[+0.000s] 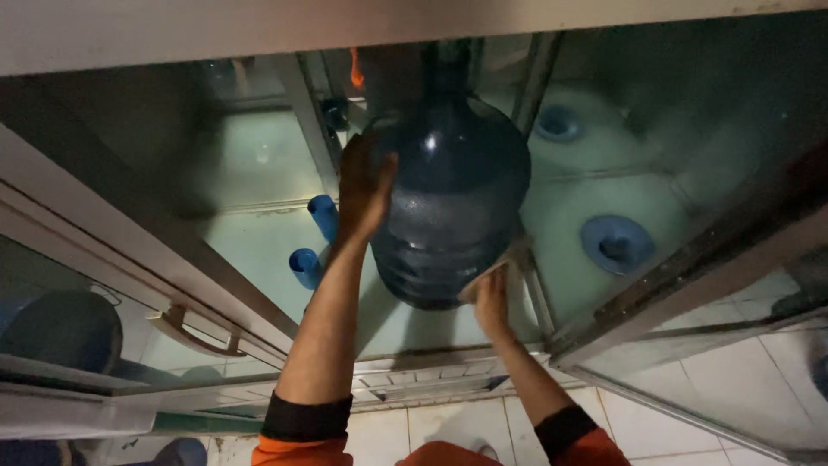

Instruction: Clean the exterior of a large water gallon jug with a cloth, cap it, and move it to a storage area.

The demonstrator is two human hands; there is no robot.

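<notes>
The large blue water jug (453, 198) sits inside a glass-walled cabinet (259, 173), straight ahead of the person and between both arms. Its long axis runs away from the person: the ribbed base faces the camera and the neck points off toward the far, dark end of the cabinet. Whether it is tipped on its side or inverted over a fitting cannot be told from this angle.

The left hand (364, 190) lies flat against the jug's left shoulder, fingers spread and wrapped to the curve, a pressing grip rather than a closed one. The right hand (490, 298) is lower, at the jug's near right edge by the base, fingers curled against it from below; something pale, perhaps a cloth, shows at the fingertips, but that cannot be confirmed. Both hands touch the jug; the right sits nearer the base, the left further along the body toward the neck.

Left of the jug, two blue cylindrical caps (315, 237) stand on the pale cabinet floor. Right of it, beyond a metal frame bar (530, 285), two round blue sockets (614, 243) lie set into the next bay. A cabinet door handle (194, 332) shows at lower left.
</notes>
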